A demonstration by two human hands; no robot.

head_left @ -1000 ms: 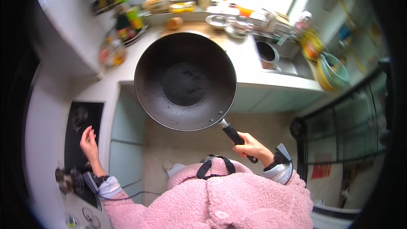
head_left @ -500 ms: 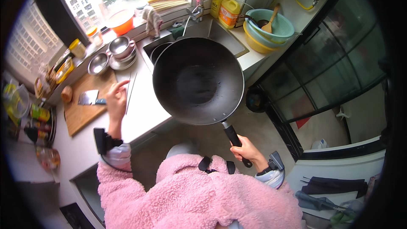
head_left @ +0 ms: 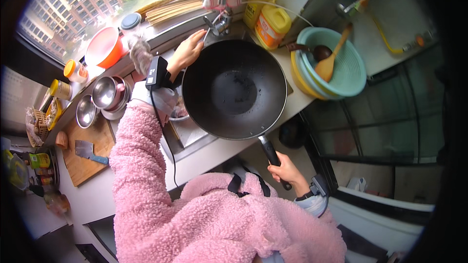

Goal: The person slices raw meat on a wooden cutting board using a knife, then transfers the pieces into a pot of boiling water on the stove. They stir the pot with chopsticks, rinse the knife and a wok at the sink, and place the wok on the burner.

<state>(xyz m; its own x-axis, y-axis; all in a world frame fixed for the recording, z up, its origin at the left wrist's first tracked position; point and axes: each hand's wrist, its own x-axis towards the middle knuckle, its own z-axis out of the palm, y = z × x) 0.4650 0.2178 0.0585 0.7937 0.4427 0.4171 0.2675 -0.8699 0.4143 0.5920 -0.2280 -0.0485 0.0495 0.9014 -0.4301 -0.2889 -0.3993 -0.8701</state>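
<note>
My right hand (head_left: 288,169) is closed round the black handle (head_left: 271,153) of a large dark wok (head_left: 235,90). The wok is held over the sink (head_left: 187,129) with its inside showing, and a few drops dot its dark bottom. My left hand (head_left: 187,51) stretches past the wok's far left rim, its fingers extended beside the tap (head_left: 220,23). Whether the fingertips touch the tap or its thin white hose, I cannot tell. A bowl-like vessel (head_left: 179,111) in the sink is partly hidden by the wok and my left sleeve.
Nested colanders and basins (head_left: 358,75) with a wooden spatula stand right of the sink. Yellow bottles (head_left: 273,22) are behind it. On the left are metal bowls (head_left: 105,92) and a cutting board (head_left: 78,168) bearing a cleaver (head_left: 90,152). An orange bowl (head_left: 104,48) sits on the sill.
My left hand has moved from above the counter near the cutting board to the tap. The wok has come closer over the sink, with my right hand still gripping its handle.
</note>
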